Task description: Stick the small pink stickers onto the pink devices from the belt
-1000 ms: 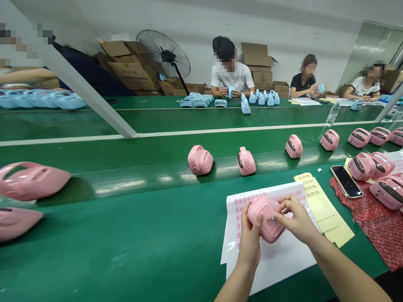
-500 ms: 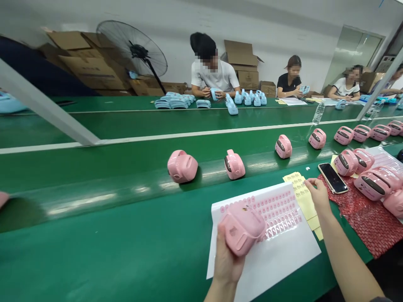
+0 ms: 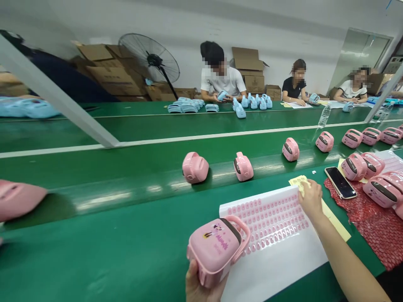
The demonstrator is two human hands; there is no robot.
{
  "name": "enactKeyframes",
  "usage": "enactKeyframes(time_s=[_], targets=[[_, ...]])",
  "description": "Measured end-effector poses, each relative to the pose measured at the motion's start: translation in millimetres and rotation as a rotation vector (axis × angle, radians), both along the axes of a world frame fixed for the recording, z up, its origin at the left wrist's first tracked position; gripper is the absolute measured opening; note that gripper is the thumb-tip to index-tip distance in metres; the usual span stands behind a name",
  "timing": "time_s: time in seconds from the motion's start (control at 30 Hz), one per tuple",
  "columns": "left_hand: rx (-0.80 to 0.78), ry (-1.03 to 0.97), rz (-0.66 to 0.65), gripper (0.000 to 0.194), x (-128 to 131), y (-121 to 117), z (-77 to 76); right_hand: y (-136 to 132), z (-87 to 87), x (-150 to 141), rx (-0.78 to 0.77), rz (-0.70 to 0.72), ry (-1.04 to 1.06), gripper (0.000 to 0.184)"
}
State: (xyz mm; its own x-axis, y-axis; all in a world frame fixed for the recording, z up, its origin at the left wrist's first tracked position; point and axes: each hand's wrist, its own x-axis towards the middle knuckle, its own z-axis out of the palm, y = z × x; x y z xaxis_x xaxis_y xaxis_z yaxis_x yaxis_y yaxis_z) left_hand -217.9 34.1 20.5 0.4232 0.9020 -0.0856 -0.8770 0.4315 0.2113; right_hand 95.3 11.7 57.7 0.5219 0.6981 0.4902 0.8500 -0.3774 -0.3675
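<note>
Two hands, two different jobs, by the look of it. Your left hand point(image 3: 203, 290) has the pink case point(image 3: 212, 247) from below, thumb up its near side and the palm tucked under. It's a part-closed cup, not a tight squeeze, since the case is too fat for you to close around. The fingers underneath are hidden, so I can't tell how they're spread. The case is up off the table point(image 3: 126, 256), in front of the left edge of the white sheet point(image 3: 273, 266), tilted with the printed face up and the handle point(image 3: 244, 233) toward the far right. My guess is you've got it that way to keep that face in plain view and leave the handle free.

Your right hand point(image 3: 311, 199) is on the far right side, fingers bent down over the yellow sheet point(image 3: 336, 222). The fingertips are close together and look to be touching it, but whether you're actually pinching anything there, I can't tell.

Layout makes sense to me: the white sheet with its rows of pink stickers point(image 3: 264, 218) lies right in front of you, yellow beside it, both an easy reach. The phone point(image 3: 340, 182) and red bubble wrap point(image 3: 367, 226) sit farther right, out of the way.
</note>
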Motion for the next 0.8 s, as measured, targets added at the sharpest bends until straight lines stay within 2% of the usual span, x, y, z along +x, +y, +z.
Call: enactKeyframes(time_s=[0.1, 0.2, 0.3, 0.4, 0.53, 0.63, 0.7, 0.8], targets=[[-0.039, -0.042, 0.003, 0.045, 9, -1, 4.7, 24, -3.5, -46, 0.037, 0.351, -0.074, 0.031], [-0.057, -0.090, -0.029, 0.048, 22, -1, 10.0, 44, -12.9, -75, 0.009, 0.476, -0.077, 0.033], [-0.044, -0.132, -0.037, 0.057, 33, 0, 16.2, 53, -19.7, -78, 0.001, 0.513, 0.007, 0.018], [-0.039, -0.150, 0.012, 0.056, 41, 2, 23.0, 51, -15.6, -77, 0.091, 0.516, 0.202, 0.009], [-0.107, -0.147, 0.066, 0.054, 54, 4, 32.9, 32, 7.2, -97, 0.268, 0.464, 0.720, 0.007], [-0.208, -0.085, 0.113, 0.051, 67, 2, 41.7, 13, 26.3, -123, 0.314, 0.467, 1.114, 0.015], [-0.260, -0.057, 0.143, 0.045, 75, -1, 47.2, 5, 35.4, -136, 0.315, 0.490, 1.236, 0.018], [-0.302, -0.060, 0.151, 0.036, 84, -6, 54.4, -1, 42.4, -144, 0.271, 0.494, 1.309, 0.018]])
